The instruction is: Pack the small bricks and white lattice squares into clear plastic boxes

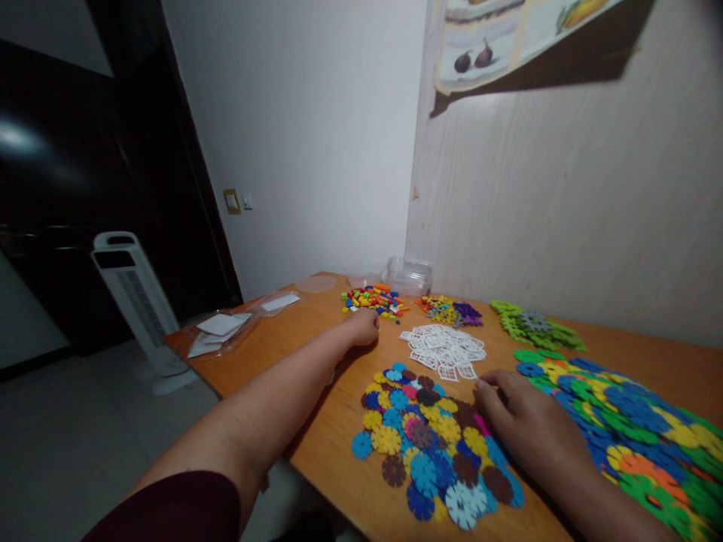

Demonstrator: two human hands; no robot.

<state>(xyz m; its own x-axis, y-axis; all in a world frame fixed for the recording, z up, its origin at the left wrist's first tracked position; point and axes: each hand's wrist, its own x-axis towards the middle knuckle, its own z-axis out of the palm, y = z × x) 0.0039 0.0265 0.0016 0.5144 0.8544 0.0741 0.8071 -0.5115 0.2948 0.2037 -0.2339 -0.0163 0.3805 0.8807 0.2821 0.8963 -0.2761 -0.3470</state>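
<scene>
My left hand [361, 328] is stretched far out across the wooden table [294, 354]. Its fingers are curled at the near edge of a pile of small multicoloured bricks [373, 299]; whether it holds one is hidden. My right hand [517, 418] lies palm down, fingers together, on the right side of a pile of flat coloured snowflake discs [423, 444]. Its fingertips reach the edge of a heap of white lattice pieces [444, 350]. Nothing shows in it.
A larger spread of green, blue and yellow discs [633, 421] covers the right. Green pieces [534, 325], purple and yellow pieces [452, 310], a clear plastic box [410, 275], a lid [316, 284] and plastic bags [226, 327] lie farther back. A white tower fan [135, 301] stands left.
</scene>
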